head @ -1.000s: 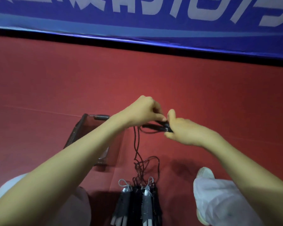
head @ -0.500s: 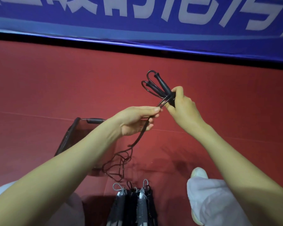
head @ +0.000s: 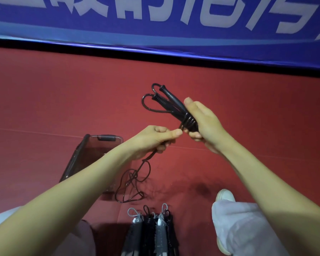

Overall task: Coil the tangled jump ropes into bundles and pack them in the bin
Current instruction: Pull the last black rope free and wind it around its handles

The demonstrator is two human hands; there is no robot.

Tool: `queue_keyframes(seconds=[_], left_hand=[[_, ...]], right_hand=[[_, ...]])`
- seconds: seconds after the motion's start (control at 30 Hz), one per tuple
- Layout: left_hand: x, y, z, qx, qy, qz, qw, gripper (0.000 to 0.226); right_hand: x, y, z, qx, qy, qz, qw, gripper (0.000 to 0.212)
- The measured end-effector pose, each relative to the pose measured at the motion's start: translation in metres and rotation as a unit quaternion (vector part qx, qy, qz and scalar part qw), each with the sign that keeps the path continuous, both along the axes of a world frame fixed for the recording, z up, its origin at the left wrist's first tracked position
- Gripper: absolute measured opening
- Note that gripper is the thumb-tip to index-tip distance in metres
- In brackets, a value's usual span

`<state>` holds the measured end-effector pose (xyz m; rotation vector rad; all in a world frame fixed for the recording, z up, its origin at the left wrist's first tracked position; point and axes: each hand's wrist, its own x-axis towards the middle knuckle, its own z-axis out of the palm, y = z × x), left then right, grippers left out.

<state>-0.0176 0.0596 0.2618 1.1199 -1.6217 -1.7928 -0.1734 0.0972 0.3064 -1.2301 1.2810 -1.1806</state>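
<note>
From my remote seat, most of the view is red floor point(head: 54, 98), with a blue banner point(head: 155, 24) carrying large pale lettering across the top and a dark strip under it. Both bare forearms reach in from the bottom corners and meet near the middle. At lower right there is a pale grey trouser leg point(head: 244, 228), bent at the knee. The bin point(head: 74, 159) stands on the floor left of centre. It is see-through with a dark rim, and the left forearm crosses in front of its near side, so I cannot make out what is inside. At the bottom edge, between the knees, a row of bundled ropes point(head: 151, 231) lies side by side on the floor, grey and black handles with small cord loops pointing away from me. The black jump rope point(head: 189, 121) is not in the bin but up in the air between the hands. The right hand point(head: 203, 122) grips the gathered part, fingers curled around it and thumb up along it. Several turns of cord are wound tightly round the bundle just beside those fingers. The two ribbed handles point(head: 166, 100) stick out up and to the left, each with a small arc of cord at its tip. The left hand point(head: 151, 141) pinches the free cord between thumb and curled fingers, very close to the right hand's fingertips. Below it the loose tail point(head: 131, 183) hangs in tangled loops just beside the bin's near corner. I cannot tell whether they touch the floor. A white shoe point(head: 225, 195) pokes out beyond the trouser leg.
</note>
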Motion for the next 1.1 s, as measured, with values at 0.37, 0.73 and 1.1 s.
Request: queue_keyframes(seconds=[0.37,0.73,1.1], left_hand=[[0.029,-0.022,0.003,-0.179,0.066,-0.088,0.978,0.026],[0.034,-0.034,0.036,-0.253,-0.157,-0.14,0.944,0.011],[-0.012,0.009,0.017,-0.412,-0.152,0.043,0.898,0.004]], right_hand=[[-0.003,0.011,0.005,0.039,0.038,0.15,0.987,0.038],[-0.001,0.022,0.0,-0.023,0.544,0.263,0.796,0.04],[0.001,-0.003,-0.021,0.018,0.661,0.066,0.748,0.05]])
